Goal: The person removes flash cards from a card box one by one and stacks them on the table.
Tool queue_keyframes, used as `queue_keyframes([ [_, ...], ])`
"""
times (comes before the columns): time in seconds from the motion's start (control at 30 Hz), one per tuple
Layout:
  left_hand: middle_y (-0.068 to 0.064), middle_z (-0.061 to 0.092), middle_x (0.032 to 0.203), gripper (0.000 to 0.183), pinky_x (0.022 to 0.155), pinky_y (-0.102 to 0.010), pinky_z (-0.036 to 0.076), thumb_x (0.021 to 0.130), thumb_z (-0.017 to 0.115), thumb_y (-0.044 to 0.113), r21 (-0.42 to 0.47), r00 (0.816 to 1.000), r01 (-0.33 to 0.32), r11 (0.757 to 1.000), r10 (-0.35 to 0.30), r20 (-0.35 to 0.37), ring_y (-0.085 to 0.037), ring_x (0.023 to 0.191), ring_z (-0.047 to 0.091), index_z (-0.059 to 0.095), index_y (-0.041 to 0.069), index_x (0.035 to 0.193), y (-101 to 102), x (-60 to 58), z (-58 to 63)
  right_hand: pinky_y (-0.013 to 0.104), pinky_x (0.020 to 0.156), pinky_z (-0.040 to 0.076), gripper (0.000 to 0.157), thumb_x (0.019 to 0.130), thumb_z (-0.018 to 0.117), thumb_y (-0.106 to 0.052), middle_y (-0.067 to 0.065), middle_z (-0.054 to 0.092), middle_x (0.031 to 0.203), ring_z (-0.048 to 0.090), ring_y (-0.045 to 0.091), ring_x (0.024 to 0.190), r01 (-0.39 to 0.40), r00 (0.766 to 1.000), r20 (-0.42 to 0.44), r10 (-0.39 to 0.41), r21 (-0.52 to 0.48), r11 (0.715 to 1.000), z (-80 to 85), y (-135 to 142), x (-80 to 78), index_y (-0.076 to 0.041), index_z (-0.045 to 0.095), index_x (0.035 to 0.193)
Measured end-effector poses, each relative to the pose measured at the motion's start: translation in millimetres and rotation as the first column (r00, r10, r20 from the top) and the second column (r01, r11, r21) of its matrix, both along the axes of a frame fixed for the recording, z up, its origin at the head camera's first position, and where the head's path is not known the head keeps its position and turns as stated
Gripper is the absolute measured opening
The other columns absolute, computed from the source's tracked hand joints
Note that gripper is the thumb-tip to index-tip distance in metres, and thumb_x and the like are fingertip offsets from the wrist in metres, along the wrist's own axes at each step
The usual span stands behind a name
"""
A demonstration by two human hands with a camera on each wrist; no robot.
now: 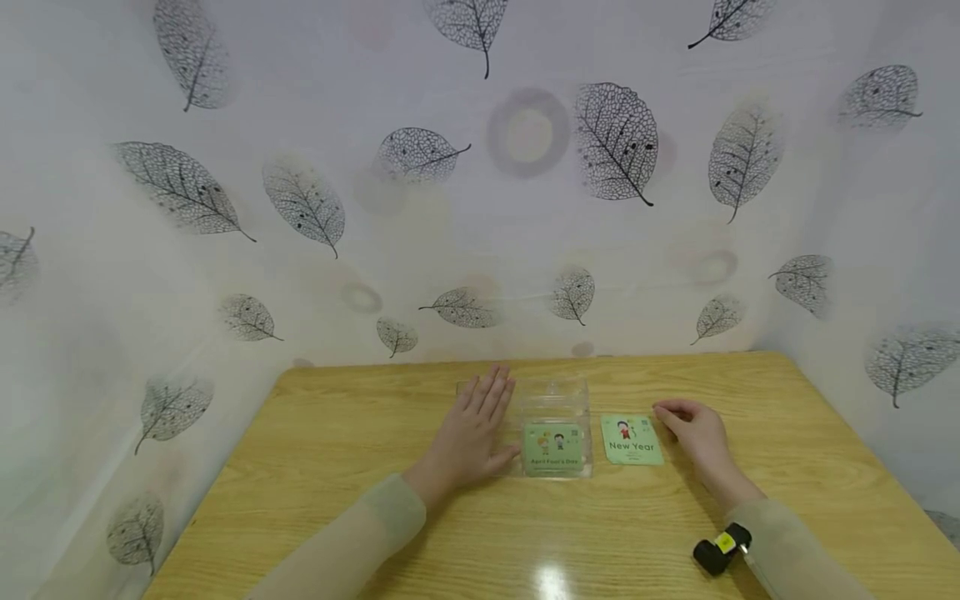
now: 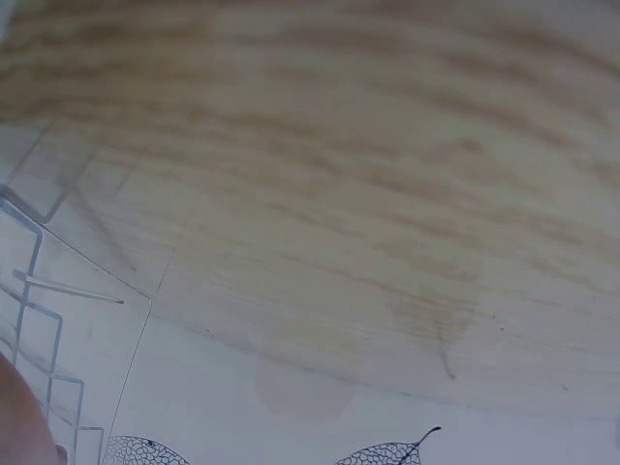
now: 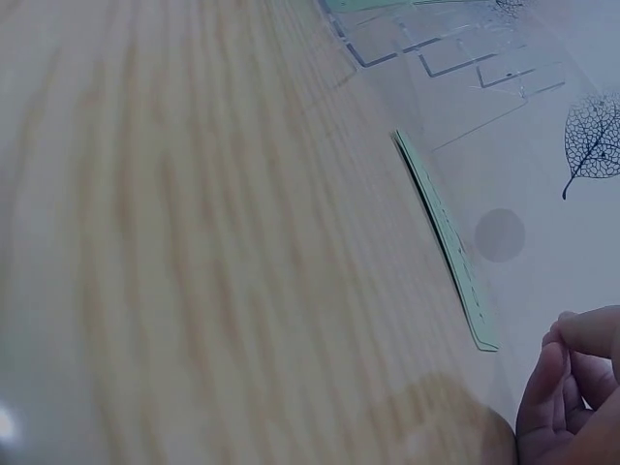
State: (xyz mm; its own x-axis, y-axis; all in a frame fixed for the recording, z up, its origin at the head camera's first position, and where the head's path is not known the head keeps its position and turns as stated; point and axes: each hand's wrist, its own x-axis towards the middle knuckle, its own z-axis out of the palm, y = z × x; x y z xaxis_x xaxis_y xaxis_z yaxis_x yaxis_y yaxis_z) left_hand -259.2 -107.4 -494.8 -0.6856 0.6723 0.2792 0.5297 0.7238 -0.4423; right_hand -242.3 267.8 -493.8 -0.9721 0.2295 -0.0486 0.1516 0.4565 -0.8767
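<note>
My left hand (image 1: 476, 433) lies with straight fingers over the left side of a clear plastic stepped holder (image 1: 555, 387), covering part of it. At the holder's front stands a green card (image 1: 553, 450) printed "April Fool's Day". To the right of the holder, a green "New Year" card (image 1: 632, 440) lies on the table; its edge looks like more than one layer in the right wrist view. My right hand (image 1: 697, 437) is beside that card's upper right corner, its fingers loosely curled and thumb and fingertip together. A gap shows between these fingers (image 3: 581, 334) and the card (image 3: 448, 242).
The wooden table (image 1: 315, 467) runs back to a pale cloth (image 1: 360, 250) printed with dark leaves, which also hangs along both sides. A small black device (image 1: 720, 550) with a yellow label is strapped at the right wrist.
</note>
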Motion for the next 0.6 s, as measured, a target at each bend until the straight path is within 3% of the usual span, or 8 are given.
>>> queue_keyframes([
  [0.6, -0.019, 0.009, 0.179, 0.103, 0.136, -0.047, 0.018, 0.102, 0.035, 0.076, -0.019, 1.0, -0.011, 1.0, 0.012, 0.013, -0.034, 0.167, 0.012, 0.017, 0.0, 0.169, 0.2, -0.8, 0.3, 0.016, 0.064, 0.054, 0.04, 0.106, 0.065, -0.018, -0.016, 0.072, 0.086, 0.059, -0.004, 0.073, -0.008, 1.0, 0.014, 0.008, -0.06, 0.998, -2.3, 2.2, -2.6, 0.014, 0.065, 0.131],
])
